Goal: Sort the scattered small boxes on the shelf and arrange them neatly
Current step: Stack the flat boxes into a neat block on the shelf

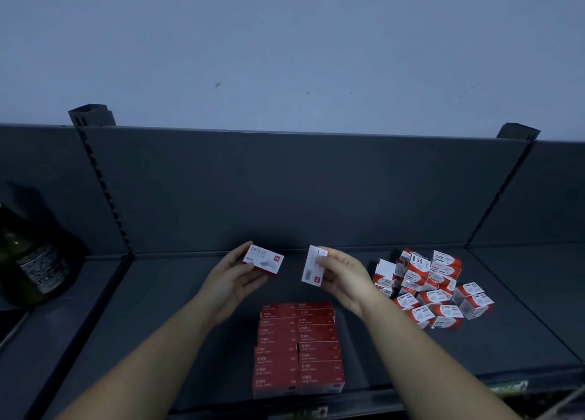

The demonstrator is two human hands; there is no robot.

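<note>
- A person's left hand (234,280) grips a flat white-and-red box (263,259) marked "24/6", fingers curled beneath it. It is held above the middle of the dark shelf (171,318).
- The right hand (343,277) pinches a second box (312,267) of the same look, turned up on edge. The two boxes hang near each other but apart.
- Nearer the camera, between the forearms, a red block (299,346) of like boxes lies in two tight columns that run to the shelf's near lip.
- To the right, a loose heap (430,288) of smaller red-and-white boxes lies tumbled at all angles, close to the back panel (285,191).
- At far left, on the neighbouring bay, stands a dark bottle (28,255).
- The step in hand appears to be adding this pair to the far end of the red block. The heap on the right looks as yet unsorted.
- The next move likely calls for turning both boxes to match the red faces already laid. Each would then go flush against the far end of a column without nudging the rows out of line.
</note>
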